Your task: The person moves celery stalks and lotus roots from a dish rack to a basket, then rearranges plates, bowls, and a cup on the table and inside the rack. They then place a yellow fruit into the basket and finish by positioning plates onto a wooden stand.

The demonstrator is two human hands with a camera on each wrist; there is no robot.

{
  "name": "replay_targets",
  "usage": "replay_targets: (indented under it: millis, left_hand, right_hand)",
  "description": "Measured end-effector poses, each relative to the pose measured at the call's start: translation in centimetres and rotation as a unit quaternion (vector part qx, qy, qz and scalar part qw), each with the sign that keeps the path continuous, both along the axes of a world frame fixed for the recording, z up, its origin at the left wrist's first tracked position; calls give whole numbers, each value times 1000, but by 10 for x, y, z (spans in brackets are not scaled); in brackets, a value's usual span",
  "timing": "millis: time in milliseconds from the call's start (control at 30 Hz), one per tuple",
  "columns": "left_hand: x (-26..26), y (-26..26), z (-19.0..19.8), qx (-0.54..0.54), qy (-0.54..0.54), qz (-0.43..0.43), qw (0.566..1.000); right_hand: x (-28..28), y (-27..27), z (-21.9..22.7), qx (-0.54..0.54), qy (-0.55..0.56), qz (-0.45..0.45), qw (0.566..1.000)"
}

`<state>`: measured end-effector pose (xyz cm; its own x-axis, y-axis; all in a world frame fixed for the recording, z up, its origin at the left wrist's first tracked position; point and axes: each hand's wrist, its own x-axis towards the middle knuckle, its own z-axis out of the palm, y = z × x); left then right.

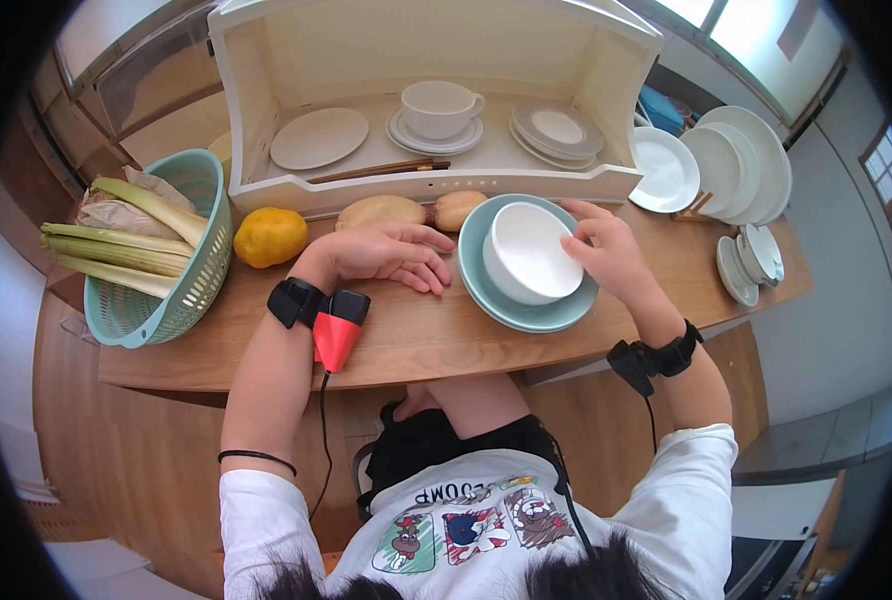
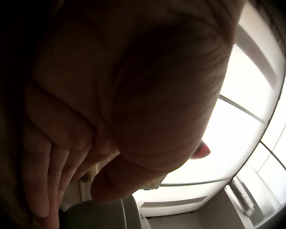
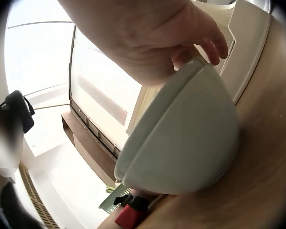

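A small white bowl [image 1: 533, 254] sits inside two stacked pale green bowls [image 1: 473, 270] on the wooden table. My right hand [image 1: 611, 252] is at their right side; its thumb overlaps the white bowl's rim, and the other fingers extend loosely past the green rim. From the right wrist view, that hand [image 3: 167, 43] hangs over the top edge of the green bowls [image 3: 190, 129]. Left of the stack, my left hand [image 1: 391, 255] holds nothing, its fingers relaxed just above the tabletop. Its palm [image 2: 119, 90] fills much of the left wrist view.
Behind the bowls stands a cream shelf [image 1: 436, 185] with plates, a large cup [image 1: 440, 109] and chopsticks [image 1: 378, 171]. Potatoes [image 1: 381, 211] and a yellow fruit [image 1: 271, 237] lie before it. A green basket [image 1: 201, 270] holds vegetables at left; white plates [image 1: 663, 168] stand at right.
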<state>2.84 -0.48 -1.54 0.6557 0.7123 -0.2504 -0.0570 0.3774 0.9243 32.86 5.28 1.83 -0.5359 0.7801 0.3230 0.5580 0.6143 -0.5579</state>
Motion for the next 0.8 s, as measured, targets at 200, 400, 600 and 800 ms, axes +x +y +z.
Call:
replay_targets:
  millis: [200,400,600,800]
  left_hand:
    - [1,-1,1,-2,4,7,1000]
    - [1,-2,2,-4,4,9,1000]
    - [2,-2,4,0,11,7,1000]
    - [3,-4,7,-8,6,12,1000]
  right_hand:
    - [27,8,27,-205,207,17,956]
    - [89,28,30,-142,242,-100,955]
    - [143,52,-14,-27,112,-269,956]
    - [150,53,-28,23,46,-300,953]
